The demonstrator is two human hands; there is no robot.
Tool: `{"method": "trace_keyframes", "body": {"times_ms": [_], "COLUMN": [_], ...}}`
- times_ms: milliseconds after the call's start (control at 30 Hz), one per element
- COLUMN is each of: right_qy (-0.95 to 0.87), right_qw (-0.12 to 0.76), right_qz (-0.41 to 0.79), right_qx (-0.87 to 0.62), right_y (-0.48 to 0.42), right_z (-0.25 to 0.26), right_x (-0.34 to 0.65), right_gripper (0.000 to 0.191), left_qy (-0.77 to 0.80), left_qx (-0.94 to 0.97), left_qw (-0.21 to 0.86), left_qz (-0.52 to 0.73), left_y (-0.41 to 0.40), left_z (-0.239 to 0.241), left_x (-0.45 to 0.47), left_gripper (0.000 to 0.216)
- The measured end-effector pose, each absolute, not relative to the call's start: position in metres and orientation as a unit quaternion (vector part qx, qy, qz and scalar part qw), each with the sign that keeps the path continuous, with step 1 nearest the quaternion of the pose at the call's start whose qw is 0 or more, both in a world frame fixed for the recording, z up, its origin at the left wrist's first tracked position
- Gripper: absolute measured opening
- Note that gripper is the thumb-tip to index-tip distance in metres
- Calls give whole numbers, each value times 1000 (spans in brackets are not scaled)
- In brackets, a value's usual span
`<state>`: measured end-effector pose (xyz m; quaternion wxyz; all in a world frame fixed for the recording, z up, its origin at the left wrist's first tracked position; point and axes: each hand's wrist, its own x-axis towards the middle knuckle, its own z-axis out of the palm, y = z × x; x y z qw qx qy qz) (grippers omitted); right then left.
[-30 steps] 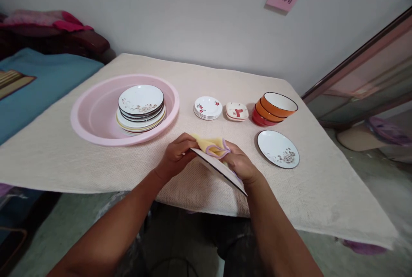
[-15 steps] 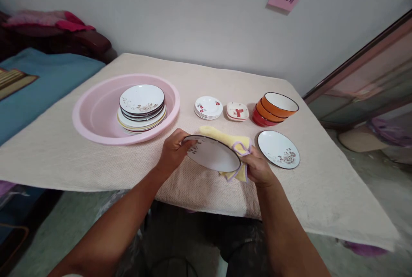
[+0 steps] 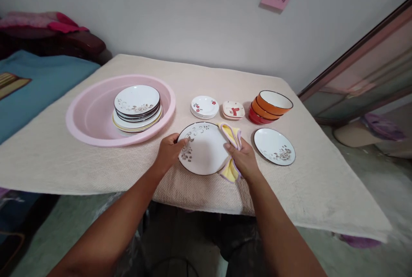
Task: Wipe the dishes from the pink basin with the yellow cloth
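L hand [image 3: 169, 151], R hand [image 3: 243, 157], opp. plate [image 3: 206, 150] edges

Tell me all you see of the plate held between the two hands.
The plate is round and white, looks ceramic, with a thin dark rim and a brownish flower print along its left and upper-left edge. Its face is turned up toward the camera; the underside is hidden. The left hand grips its left edge, thumb over the print. At its right edge, the right hand holds a yellow cloth against it. Whether it touches the table below, I can't tell.
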<state>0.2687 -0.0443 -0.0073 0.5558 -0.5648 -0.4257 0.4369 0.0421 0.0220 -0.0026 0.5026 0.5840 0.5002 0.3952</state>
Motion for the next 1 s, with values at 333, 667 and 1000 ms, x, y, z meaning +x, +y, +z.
{"method": "trace_keyframes", "body": {"times_ms": [333,667,1000], "right_qy": [-270,-203,-307], "right_qw": [612,600,556], "right_qz": [428,418,441], "right_qx": [-608,-651,-635], "right_y": [-38,-36,-38], "right_z": [-6,-6,4], "right_x": [268,277,278], "right_gripper": [51,43,45], "left_qy": [429,408,436], "left_qx": [513,452,479], "left_qw": [715,748,686], "left_qz": [205,265,331], "left_y": [17,8,6], "left_z": [6,-5,-3], "left_x": [37,49,55], "left_gripper": [38,28,37]}}
